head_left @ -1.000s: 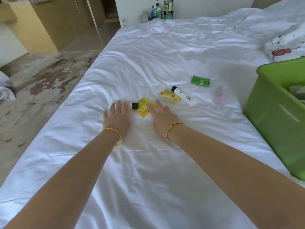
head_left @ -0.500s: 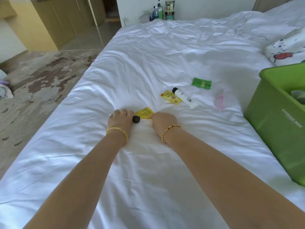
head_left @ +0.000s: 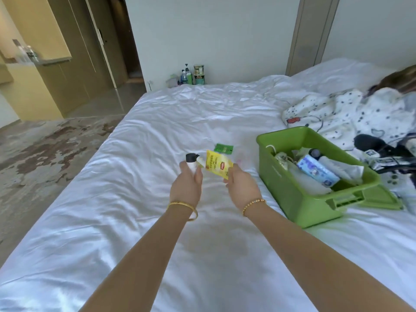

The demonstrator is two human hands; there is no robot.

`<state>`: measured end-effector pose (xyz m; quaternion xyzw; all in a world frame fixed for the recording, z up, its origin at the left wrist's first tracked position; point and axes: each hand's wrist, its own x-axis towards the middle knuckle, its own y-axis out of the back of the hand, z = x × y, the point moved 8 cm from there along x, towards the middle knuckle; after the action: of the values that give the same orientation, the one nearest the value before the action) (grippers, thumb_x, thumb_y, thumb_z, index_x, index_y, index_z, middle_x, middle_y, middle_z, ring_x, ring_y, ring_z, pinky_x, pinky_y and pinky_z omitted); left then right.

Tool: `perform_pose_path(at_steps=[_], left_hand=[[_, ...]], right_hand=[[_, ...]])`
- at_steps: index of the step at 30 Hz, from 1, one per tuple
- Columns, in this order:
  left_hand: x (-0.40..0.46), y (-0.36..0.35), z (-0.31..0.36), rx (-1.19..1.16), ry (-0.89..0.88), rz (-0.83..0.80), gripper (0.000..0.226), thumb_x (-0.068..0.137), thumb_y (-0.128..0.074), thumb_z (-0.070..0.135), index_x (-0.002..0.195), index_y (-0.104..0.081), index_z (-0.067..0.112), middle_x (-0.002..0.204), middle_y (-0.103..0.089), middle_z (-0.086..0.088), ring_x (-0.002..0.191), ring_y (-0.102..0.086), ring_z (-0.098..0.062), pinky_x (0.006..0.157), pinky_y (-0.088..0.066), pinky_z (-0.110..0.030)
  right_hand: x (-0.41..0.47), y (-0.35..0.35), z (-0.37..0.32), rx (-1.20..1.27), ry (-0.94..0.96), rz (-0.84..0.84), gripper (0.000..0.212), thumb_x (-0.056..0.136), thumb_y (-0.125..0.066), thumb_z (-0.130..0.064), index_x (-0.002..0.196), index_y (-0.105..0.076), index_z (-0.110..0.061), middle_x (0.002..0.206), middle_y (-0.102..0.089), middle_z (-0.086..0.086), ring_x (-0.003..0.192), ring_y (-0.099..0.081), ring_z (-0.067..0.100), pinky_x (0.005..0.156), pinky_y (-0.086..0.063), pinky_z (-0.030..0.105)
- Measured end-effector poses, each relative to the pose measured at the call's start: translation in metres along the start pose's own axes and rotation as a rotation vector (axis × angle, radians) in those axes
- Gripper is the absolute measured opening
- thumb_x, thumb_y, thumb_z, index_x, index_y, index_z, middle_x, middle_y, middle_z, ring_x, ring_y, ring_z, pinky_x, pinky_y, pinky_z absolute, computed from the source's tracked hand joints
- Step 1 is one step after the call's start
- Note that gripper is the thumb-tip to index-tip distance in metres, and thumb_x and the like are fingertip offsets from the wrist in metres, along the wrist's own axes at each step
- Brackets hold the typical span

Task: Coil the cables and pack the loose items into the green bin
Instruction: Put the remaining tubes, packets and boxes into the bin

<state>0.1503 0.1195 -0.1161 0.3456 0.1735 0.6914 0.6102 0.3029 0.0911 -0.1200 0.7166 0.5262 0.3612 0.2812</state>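
Head view is showing the fingers (head_left: 198, 174) of the left hand (head_left: 186, 186) wrapping around a small white bottle (head_left: 193, 165), its black cap (head_left: 190, 157) sticking out above the fist and tilting slightly away from the person. The fingers of the right hand (head_left: 242, 185) are pinching the near corner of a yellow tea packet (head_left: 218, 163), which is standing up and leaning toward the bottle so that its left edge is nearly touching the bottle's neck. Both hands are hovering above the bed (head_left: 139, 199), raised off the sheet, backs facing the camera and knuckles pointing forward. The left wrist is carrying a gold bangle (head_left: 183, 208); the right wrist is wearing a beaded bracelet (head_left: 253, 204). Both forearms are reaching out long and nearly straight from the bottom of the picture, converging toward the middle of the bed.

Just beyond the packet a small green sachet (head_left: 223, 148) is lying flat on the white sheet. To the right of the hands, the green bin (head_left: 290, 192) is sitting on the bed, open, already holding a blue-and-white pack (head_left: 317, 171), a dark-capped bottle and some pale wrapped things that are hard to tell apart. Its green lid (head_left: 380, 199) is lying flat under or beside its far right end. Behind the bin a spotted blanket (head_left: 337, 113) is lying rumpled.
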Motion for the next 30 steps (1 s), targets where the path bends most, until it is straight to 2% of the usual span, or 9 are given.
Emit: perform_pose_path(at_steps=[3, 7, 10, 13, 15, 18, 20, 24, 30], left_hand=[[-0.011, -0.023, 0.055, -0.360, 0.114, -0.065, 0.025, 0.098, -0.037, 0.034, 0.103, -0.032, 0.010, 0.086, -0.057, -0.022, 0.076, -0.062, -0.041, 0.068, -0.054, -0.047], [-0.034, -0.086, 0.113, -0.670, 0.364, -0.354, 0.025, 0.096, -0.030, 0.028, 0.116, -0.027, 0.014, 0.086, -0.047, -0.009, 0.055, -0.041, -0.024, 0.045, -0.038, -0.024], [-0.039, -0.110, 0.156, -0.733, 0.330, -0.374, 0.053, 0.091, -0.037, 0.011, 0.140, -0.018, 0.017, 0.122, -0.048, -0.020, 0.088, -0.054, -0.035, 0.063, -0.053, -0.039], [-0.035, -0.117, 0.194, -0.533, 0.071, -0.367, 0.069, 0.092, -0.042, 0.007, 0.149, -0.004, 0.017, 0.150, -0.023, -0.018, 0.133, -0.036, -0.032, 0.108, -0.035, -0.038], [-0.035, -0.127, 0.204, -0.183, -0.161, -0.407, 0.061, 0.095, -0.040, 0.014, 0.149, -0.012, 0.017, 0.157, -0.006, -0.011, 0.144, -0.012, -0.027, 0.115, -0.017, -0.035], [-0.046, -0.155, 0.191, 0.418, -0.380, -0.525, 0.039, 0.097, -0.033, 0.026, 0.133, -0.047, 0.021, 0.154, -0.020, -0.005, 0.143, -0.009, -0.032, 0.116, -0.013, -0.049], [-0.054, -0.163, 0.178, 0.533, -0.371, -0.567, 0.039, 0.097, -0.029, 0.030, 0.124, -0.056, 0.019, 0.151, -0.028, -0.003, 0.142, -0.011, -0.031, 0.117, -0.009, -0.051], [-0.051, -0.137, 0.187, 0.272, -0.411, -0.307, 0.034, 0.093, -0.038, 0.019, 0.094, -0.069, 0.004, 0.113, -0.059, -0.017, 0.115, -0.047, -0.034, 0.104, -0.032, -0.040], [-0.036, -0.087, 0.163, 0.071, -0.324, -0.024, 0.020, 0.090, -0.045, 0.010, 0.094, -0.059, -0.003, 0.103, -0.055, -0.020, 0.099, -0.049, -0.035, 0.082, -0.042, -0.042]], right_hand=[[-0.010, 0.072, 0.017, 0.056, -0.019, 0.235, 0.022, 0.098, -0.033, -0.016, 0.104, -0.046, 0.000, 0.092, -0.067, 0.025, 0.084, -0.062, 0.041, 0.068, -0.048, 0.042], [-0.027, 0.142, 0.060, 0.080, -0.113, 0.413, 0.019, 0.099, -0.031, -0.017, 0.087, -0.041, -0.006, 0.069, -0.056, 0.019, 0.069, -0.054, 0.038, 0.057, -0.033, 0.034], [-0.034, 0.170, 0.094, 0.074, -0.167, 0.423, 0.011, 0.095, -0.035, -0.010, 0.085, -0.037, -0.008, 0.058, -0.043, 0.005, 0.064, -0.049, 0.030, 0.054, -0.031, 0.030], [-0.031, 0.166, 0.117, -0.128, -0.235, 0.160, 0.035, 0.089, -0.044, -0.007, 0.123, -0.040, -0.002, 0.106, -0.058, 0.019, 0.104, -0.053, 0.036, 0.074, -0.043, 0.037], [-0.032, 0.159, 0.132, -0.259, -0.286, 0.011, 0.067, 0.087, -0.048, -0.007, 0.145, -0.014, -0.003, 0.135, -0.044, 0.019, 0.127, -0.040, 0.035, 0.099, -0.039, 0.042], [-0.032, 0.158, 0.142, -0.301, -0.238, -0.004, 0.063, 0.084, -0.045, -0.001, 0.143, -0.023, -0.009, 0.137, -0.045, 0.014, 0.127, -0.041, 0.031, 0.102, -0.039, 0.042], [-0.033, 0.159, 0.144, -0.290, -0.206, 0.011, 0.061, 0.084, -0.043, 0.002, 0.142, -0.028, -0.010, 0.139, -0.043, 0.011, 0.129, -0.039, 0.029, 0.105, -0.037, 0.042], [-0.031, 0.158, 0.139, -0.259, -0.149, 0.046, 0.061, 0.083, -0.041, 0.004, 0.141, -0.033, -0.012, 0.145, -0.039, 0.008, 0.132, -0.034, 0.029, 0.110, -0.030, 0.042], [-0.029, 0.154, 0.085, -0.228, 0.097, 0.239, 0.050, 0.078, -0.042, 0.009, 0.123, -0.056, -0.009, 0.126, -0.055, 0.010, 0.116, -0.043, 0.031, 0.097, -0.035, 0.038]])
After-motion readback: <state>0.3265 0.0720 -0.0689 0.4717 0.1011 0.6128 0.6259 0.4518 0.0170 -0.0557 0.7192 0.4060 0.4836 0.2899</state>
